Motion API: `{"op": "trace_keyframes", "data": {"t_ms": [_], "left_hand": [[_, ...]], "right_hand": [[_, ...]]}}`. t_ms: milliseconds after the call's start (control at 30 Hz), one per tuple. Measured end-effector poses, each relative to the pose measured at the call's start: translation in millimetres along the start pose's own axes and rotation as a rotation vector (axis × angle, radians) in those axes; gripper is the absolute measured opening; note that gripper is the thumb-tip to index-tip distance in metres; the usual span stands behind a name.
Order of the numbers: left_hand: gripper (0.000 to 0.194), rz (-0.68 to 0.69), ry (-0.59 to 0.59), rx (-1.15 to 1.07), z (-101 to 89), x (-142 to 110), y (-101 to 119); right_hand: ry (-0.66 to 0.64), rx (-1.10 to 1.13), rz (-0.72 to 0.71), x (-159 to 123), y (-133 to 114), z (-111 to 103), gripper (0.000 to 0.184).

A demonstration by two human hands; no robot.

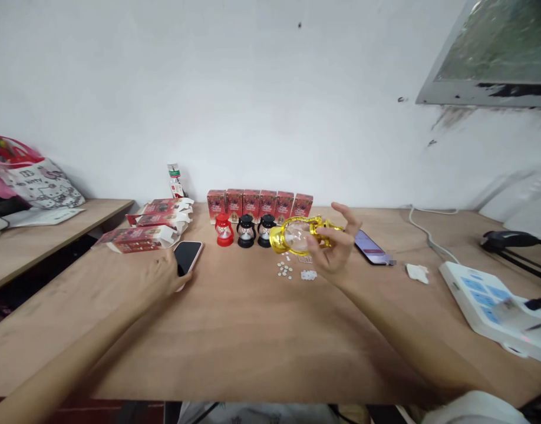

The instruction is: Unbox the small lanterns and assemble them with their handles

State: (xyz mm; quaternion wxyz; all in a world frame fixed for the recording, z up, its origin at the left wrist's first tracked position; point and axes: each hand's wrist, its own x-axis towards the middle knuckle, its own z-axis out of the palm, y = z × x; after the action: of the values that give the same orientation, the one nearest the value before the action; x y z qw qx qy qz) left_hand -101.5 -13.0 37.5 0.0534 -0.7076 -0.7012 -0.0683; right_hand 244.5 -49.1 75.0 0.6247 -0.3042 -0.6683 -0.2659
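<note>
My right hand [336,250] is closed around a shiny gold toy lantern [297,234] with a clear body, raised above the table and tilted onto its side. Its base points left, and some of my fingers stick up. My left hand [167,274] lies low over the table with its fingers apart, slightly blurred. Its thumb crosses the lower end of a dark-screened phone [188,256] in a pink case. Behind, a red lantern [224,232] and two black lanterns [246,232] stand upright in a row. Small white discs [283,269] lie below the gold lantern.
Several red boxes [251,203] stand along the wall. Opened red cartons [142,235] lie at left, near a small upright package [175,179]. At right are another phone [371,247], a crumpled white piece [417,272] and a power strip [482,300] with cables.
</note>
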Motion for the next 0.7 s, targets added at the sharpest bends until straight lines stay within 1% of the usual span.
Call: {"op": "trace_keyframes", "data": {"t_ms": [100, 200, 333, 400, 500, 600, 700], "left_hand": [[0.066, -0.055, 0.011, 0.03, -4.1, -9, 15], [0.06, -0.048, 0.005, 0.056, -8.3, -16, 31], [0.06, -0.036, -0.018, 0.107, -10.5, -15, 39], [0.06, -0.031, -0.022, 0.108, -11.0, -11, 39], [0.058, -0.021, -0.011, 0.125, -12.1, -1, 39], [0.054, -0.019, 0.044, 0.137, -12.3, 14, 40], [0.054, -0.012, 0.115, 0.138, -9.0, 31, 43]], "right_hand": [[0.031, 0.039, -0.055, -9, -6, 0, 0.017], [-0.02, 0.048, -0.063, -15, -14, 3, 0.01], [-0.086, 0.019, -0.029, -25, -22, 10, 0.012], [-0.12, 0.023, -0.007, -33, -23, 13, 0.013], [-0.19, 0.089, -0.008, -43, -23, 18, 0.013], [-0.246, 0.155, -0.016, -49, -23, 22, 0.014], [-0.245, 0.177, -0.01, -49, -26, 25, 0.015]]}}
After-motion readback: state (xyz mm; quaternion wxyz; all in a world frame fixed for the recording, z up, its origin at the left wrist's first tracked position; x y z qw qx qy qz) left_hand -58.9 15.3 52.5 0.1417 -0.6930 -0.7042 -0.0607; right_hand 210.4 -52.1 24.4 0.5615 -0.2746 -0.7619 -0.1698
